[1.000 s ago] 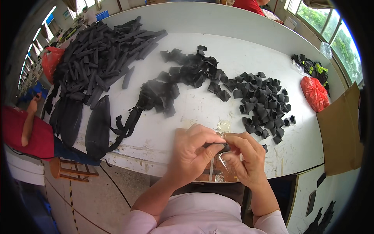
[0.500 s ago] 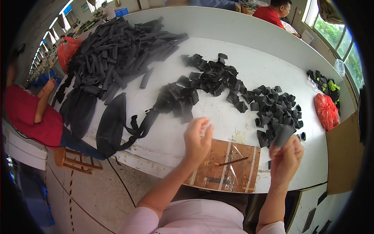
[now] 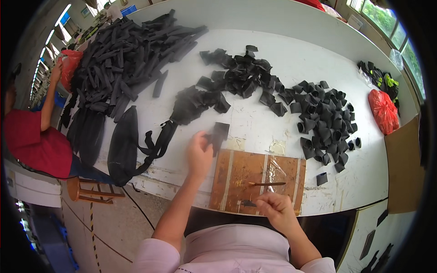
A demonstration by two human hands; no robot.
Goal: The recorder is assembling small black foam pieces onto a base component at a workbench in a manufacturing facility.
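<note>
My left hand [image 3: 199, 157] is closed at the edge of a flat black fabric piece [image 3: 221, 132], just beyond a brown board [image 3: 223, 182]; both are slightly blurred. Over the board's near edge, my right hand [image 3: 277, 211] pinches the end of a small dark flat tool [image 3: 247, 203], whose exact kind I cannot make out. A thin brown stick with a pointed end [image 3: 268, 184] lies across the board. Flat black fabric pieces [image 3: 246, 75] spread over the table's middle. To the right is a heap of black fabric pieces curled into short tubes [image 3: 323, 118].
Long dark fabric strips [image 3: 123, 59] pile up at the far left, with black fabric pouches and straps [image 3: 124, 141] nearer. A red plastic bag [image 3: 383, 111] sits at the right edge. On the left, a person in a red shirt [image 3: 36, 141] is beside a wooden stool [image 3: 86, 191].
My right hand has come left and down from the tube heap to the board; one black tube now lies at the heap's near side. My left hand has moved left, now with a fabric piece.
</note>
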